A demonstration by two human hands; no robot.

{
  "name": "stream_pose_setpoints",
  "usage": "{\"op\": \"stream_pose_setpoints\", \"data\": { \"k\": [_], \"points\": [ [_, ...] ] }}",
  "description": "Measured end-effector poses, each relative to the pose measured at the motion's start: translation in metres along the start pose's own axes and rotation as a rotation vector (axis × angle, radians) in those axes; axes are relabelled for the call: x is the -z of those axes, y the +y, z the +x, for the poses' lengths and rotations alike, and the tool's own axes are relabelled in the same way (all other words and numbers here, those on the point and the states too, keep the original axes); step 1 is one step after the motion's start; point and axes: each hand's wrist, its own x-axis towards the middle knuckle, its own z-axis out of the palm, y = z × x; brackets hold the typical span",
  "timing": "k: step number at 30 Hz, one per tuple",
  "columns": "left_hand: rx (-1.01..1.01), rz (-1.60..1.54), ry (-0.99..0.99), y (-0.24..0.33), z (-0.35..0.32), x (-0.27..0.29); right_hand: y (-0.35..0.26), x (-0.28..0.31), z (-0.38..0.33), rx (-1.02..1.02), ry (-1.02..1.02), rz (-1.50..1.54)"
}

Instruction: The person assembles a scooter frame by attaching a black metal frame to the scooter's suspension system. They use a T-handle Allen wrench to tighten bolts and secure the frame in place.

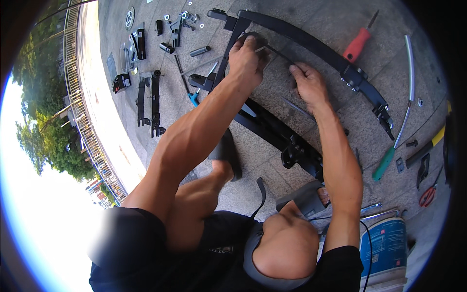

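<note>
A large black metal frame (301,34) with long curved side bars lies on the paving in front of me. At its far left corner my left hand (247,59) is closed, the fingertips against a black part there. From that spot a thin black strip (278,53) slants down to my right hand (310,86), which pinches its near end between thumb and fingers. A short thin metal piece shows beside my left fingers; its kind cannot be made out. My left fingers partly hide what they grip. Below my right hand lies a slim metal rod (296,108).
A red-handled screwdriver (357,45) lies beyond the frame, a green-handled one (385,163) at right. Black brackets (154,104), sockets (199,50) and loose hardware (182,24) lie left. A blue bucket (384,246) stands lower right, near red-handled scissors (427,196).
</note>
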Motion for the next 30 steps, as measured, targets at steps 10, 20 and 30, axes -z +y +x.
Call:
{"op": "stream_pose_setpoints", "data": {
  "k": [10, 20, 30],
  "points": [
    [0.042, 0.013, -0.084, -0.001, 0.000, 0.001, 0.012, -0.012, -0.001, 0.355, 0.219, -0.317],
    [0.042, -0.021, -0.125, -0.001, 0.001, -0.001, 0.006, 0.001, -0.003, 0.633, 0.264, -0.834],
    [0.051, -0.022, -0.140, 0.001, 0.003, -0.001, 0.006, 0.000, 0.011, 0.514, 0.204, -0.736]
  ]
}}
